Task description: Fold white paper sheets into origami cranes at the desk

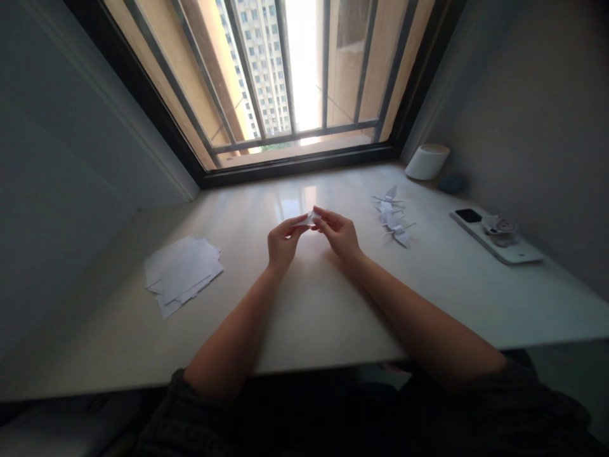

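A small folded piece of white paper (308,220) is pinched between both my hands above the middle of the pale table (304,317). My left hand (281,243) grips its left side with thumb and fingers closed. My right hand (339,233) pinches its right end. A stack of white paper sheets (181,273) lies on the table to the left. Several folded paper cranes (392,216) sit in a cluster to the right of my right hand.
A white phone (495,236) with a small round object on it lies at the right. A white roll (427,161) and a dark small object (451,184) stand at the back right corner. A barred window (295,82) runs behind the table.
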### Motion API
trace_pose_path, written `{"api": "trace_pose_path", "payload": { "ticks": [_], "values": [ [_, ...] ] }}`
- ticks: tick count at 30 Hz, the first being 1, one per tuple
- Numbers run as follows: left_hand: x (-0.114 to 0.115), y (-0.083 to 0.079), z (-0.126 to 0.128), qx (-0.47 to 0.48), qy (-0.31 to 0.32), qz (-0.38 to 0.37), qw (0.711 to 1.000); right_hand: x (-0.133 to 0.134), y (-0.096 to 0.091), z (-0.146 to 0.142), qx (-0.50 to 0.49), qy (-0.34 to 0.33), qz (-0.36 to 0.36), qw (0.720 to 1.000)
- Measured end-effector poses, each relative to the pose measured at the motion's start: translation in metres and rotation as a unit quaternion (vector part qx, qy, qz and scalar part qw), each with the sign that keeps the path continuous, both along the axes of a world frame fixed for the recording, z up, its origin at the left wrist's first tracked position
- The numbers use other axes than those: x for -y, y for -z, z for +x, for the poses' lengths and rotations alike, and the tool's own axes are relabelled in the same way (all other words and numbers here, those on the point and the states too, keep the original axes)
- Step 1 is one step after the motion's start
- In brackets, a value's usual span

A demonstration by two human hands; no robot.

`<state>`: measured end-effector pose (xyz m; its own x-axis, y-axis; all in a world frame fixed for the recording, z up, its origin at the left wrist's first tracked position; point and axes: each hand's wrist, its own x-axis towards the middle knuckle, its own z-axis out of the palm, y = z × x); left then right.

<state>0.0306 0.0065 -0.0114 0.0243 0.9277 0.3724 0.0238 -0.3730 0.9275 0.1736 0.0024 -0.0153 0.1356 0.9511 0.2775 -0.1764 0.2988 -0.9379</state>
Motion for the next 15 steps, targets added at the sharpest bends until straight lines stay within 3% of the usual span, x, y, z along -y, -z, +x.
{"api": "trace_pose_path", "payload": {
  "ticks": [7, 15],
  "values": [
    [-0.0021, -0.0008, 0.0011, 0.048, 0.003, -0.012, 0.999, -0.0002, -0.0021, 0.0034, 0.006, -0.085, 0.042, 0.995],
    [-0.0001, -0.0042, 0.0034, 0.056, 0.012, -0.039, 0.998, -0.0029, -0.0002, 0.0043, -0.020, -0.050, 0.031, 0.998]
  ]
}}
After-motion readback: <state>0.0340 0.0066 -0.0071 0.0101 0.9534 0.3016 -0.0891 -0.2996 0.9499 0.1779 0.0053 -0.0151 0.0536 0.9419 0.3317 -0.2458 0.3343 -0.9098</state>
